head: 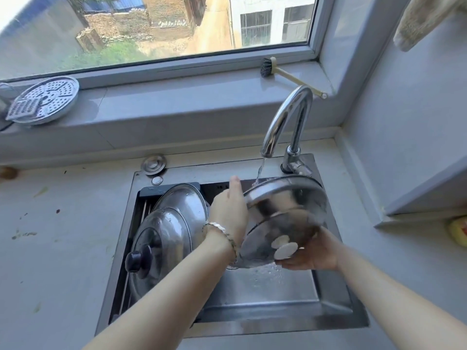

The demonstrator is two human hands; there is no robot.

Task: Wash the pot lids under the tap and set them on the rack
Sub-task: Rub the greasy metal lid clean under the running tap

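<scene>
Though left hand (228, 210) hides its grip, right hand (312, 253) grips lid (290, 219), knob (284, 246) toward viewer.

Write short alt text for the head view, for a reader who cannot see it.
A person holds a steel lid with a white knob under the running tap over the sink: left hand at its left rim, right hand under its lower edge. Two more lids lean on the rack beside.
</scene>
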